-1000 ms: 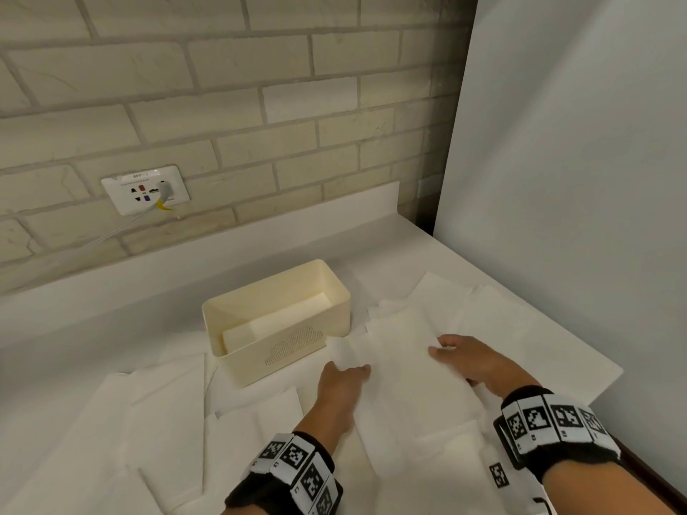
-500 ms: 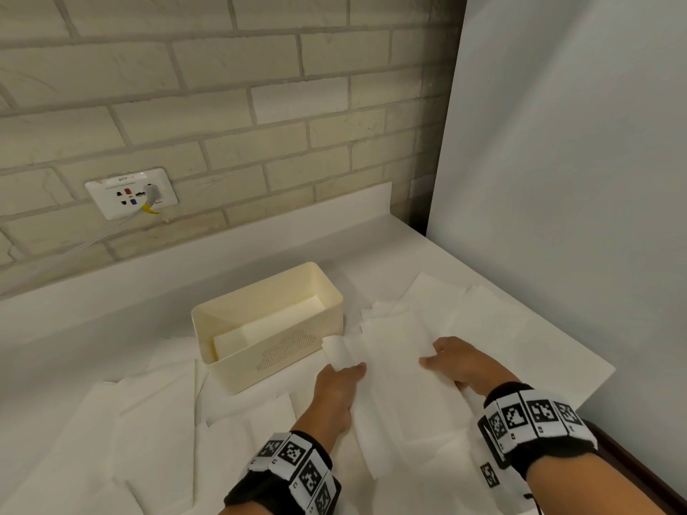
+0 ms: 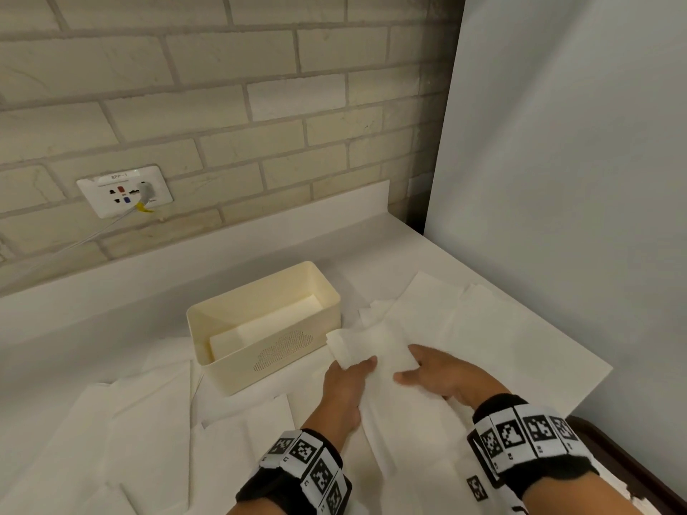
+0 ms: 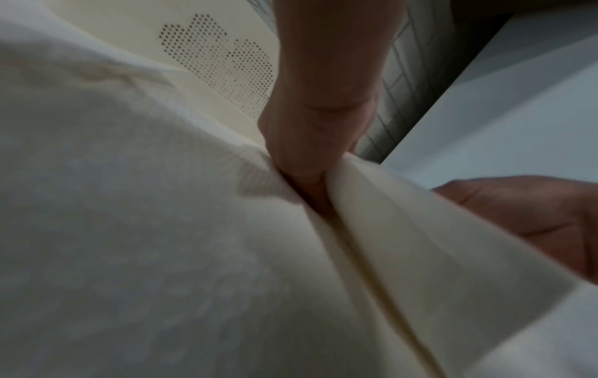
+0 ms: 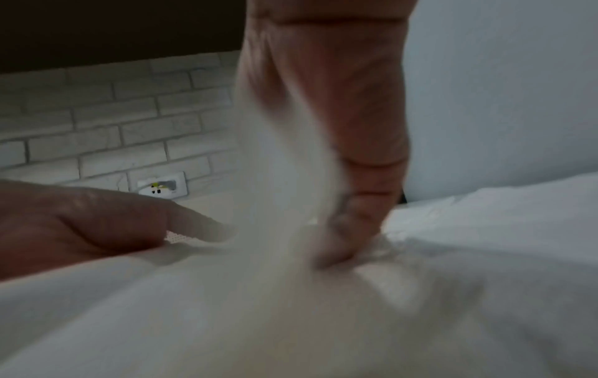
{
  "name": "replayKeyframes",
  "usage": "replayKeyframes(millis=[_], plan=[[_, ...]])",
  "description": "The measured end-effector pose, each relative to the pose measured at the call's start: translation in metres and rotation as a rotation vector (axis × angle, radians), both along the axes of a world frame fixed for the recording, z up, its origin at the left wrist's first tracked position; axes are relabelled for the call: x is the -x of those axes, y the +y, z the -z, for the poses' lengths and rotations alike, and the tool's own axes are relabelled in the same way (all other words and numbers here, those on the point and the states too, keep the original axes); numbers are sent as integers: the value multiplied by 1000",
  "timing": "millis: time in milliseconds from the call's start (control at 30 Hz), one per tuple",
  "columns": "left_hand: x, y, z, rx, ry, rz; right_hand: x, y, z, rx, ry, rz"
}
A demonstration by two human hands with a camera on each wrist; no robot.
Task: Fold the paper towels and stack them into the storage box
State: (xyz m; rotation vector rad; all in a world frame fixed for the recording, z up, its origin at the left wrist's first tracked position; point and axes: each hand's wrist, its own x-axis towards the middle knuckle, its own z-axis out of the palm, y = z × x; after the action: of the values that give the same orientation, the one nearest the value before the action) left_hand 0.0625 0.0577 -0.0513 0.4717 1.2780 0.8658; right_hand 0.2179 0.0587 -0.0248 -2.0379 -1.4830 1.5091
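Observation:
A cream storage box (image 3: 238, 369) stands on the white counter with a folded white towel (image 3: 267, 330) lying flat inside. Just right of it lies a long paper towel (image 3: 405, 414), its far end lifted and curled back. My left hand (image 3: 345, 381) pinches that end at its left side, and my right hand (image 3: 435, 373) pinches its right side. The left wrist view shows the fingers (image 4: 307, 153) nipping a crease of the paper towel (image 4: 404, 230) in front of the box's perforated wall (image 4: 217, 64). In the blurred right wrist view, fingers (image 5: 359, 199) hold the raised paper towel (image 5: 284, 179).
Several loose paper towels (image 3: 122, 433) lie spread over the counter (image 3: 334, 254), left and right of the box. A brick wall with a socket (image 3: 124, 195) and cable is behind. A white panel (image 3: 557, 180) closes the right side. The counter edge (image 3: 591, 381) runs near my right wrist.
The far end of the paper towel, flat before, has been lifted and drawn back toward me by both hands. The hands have come closer together.

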Motion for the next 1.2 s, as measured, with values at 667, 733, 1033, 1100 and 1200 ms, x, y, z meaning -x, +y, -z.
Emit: replayKeyframes(millis=[667, 733, 1033, 1100, 1200], plan=[[19, 8, -2, 78, 87, 91, -38, -10, -16, 129, -61, 188], [24, 9, -1, 93, 76, 105, -41, -12, -15, 114, -47, 192], [33, 4, -3, 108, -17, 163, -31, -9, -14, 56, -61, 254], [36, 2, -4, 116, -38, 181, -31, -7, -14, 3, -78, 297], [33, -4, -5, 125, -84, 221, -28, -3, -9, -46, 89, 436]])
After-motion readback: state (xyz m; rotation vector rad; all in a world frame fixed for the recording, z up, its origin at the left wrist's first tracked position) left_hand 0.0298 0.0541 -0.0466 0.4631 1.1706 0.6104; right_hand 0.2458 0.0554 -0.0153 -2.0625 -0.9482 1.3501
